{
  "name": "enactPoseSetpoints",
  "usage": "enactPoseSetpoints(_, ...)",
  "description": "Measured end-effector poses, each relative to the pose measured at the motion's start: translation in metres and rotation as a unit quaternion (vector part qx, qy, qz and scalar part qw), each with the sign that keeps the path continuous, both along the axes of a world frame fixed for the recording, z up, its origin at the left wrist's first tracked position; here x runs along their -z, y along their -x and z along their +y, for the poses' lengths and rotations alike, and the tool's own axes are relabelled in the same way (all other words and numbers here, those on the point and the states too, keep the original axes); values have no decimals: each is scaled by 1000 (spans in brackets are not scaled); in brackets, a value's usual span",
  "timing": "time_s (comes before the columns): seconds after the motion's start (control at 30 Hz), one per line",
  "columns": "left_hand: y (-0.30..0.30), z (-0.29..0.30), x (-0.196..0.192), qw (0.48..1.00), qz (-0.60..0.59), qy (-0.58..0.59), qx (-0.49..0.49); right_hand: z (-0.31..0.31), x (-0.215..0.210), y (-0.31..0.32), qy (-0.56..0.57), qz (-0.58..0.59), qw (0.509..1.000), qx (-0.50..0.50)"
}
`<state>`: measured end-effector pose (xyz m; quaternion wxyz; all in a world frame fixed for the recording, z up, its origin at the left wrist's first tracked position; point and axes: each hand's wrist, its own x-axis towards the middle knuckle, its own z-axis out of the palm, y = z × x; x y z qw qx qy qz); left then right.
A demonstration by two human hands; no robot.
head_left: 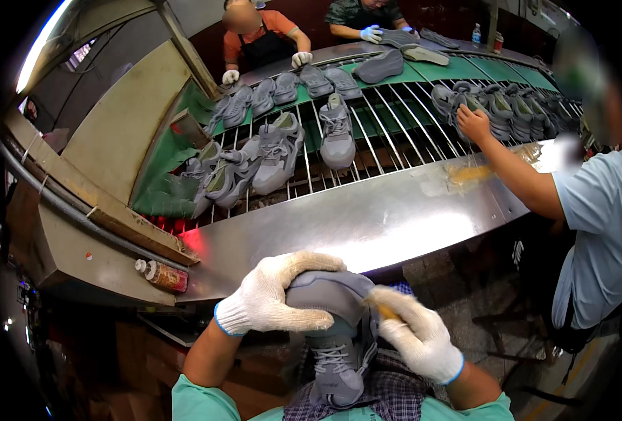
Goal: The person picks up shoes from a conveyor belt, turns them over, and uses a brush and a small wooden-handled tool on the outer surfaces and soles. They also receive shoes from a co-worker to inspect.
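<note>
My left hand [276,295], in a white knit glove, is closed around the side of a grey shoe [325,293] held above my lap. Gloved in white too, my right hand [416,333] grips a small yellow tool [389,309] against the shoe's right edge; its working end is hidden and blurred. Just beneath, a grey lace-up sneaker [337,379] lies with its toe toward me, over a checked apron [395,393]. The held shoe covers its upper end, so I cannot tell whether the two are joined.
Ahead is a metal ledge [339,217] beside a conveyor of metal rods [388,133] bearing grey sneakers [279,154] and soles [318,83]. A spray can [162,275] lies at the left. One co-worker's bare hand [473,125] touches shoes at right; two others work across the conveyor.
</note>
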<state>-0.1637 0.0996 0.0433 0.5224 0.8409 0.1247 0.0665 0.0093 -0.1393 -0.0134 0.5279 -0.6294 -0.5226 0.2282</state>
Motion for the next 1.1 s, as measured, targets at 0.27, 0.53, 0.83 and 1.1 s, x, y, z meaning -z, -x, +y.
enactPoseSetpoints(0.27, 15, 10, 15, 997, -59, 9, 46, 18, 8, -32, -78, -18, 997, 5)
enactPoseSetpoints(0.53, 19, -1, 15, 985, -119, -119, 44, 83, 96, -138, 215, -293, 921, 143)
enactPoseSetpoints(0.83, 24, -37, 111, 863, -263, 418, -108, 96, -33, -26, 114, -81, 970, -198)
enactPoseSetpoints(1.1, 72, -114, 212, 770, -90, 600, -198, 57, -48, -23, -234, 0, 963, -133)
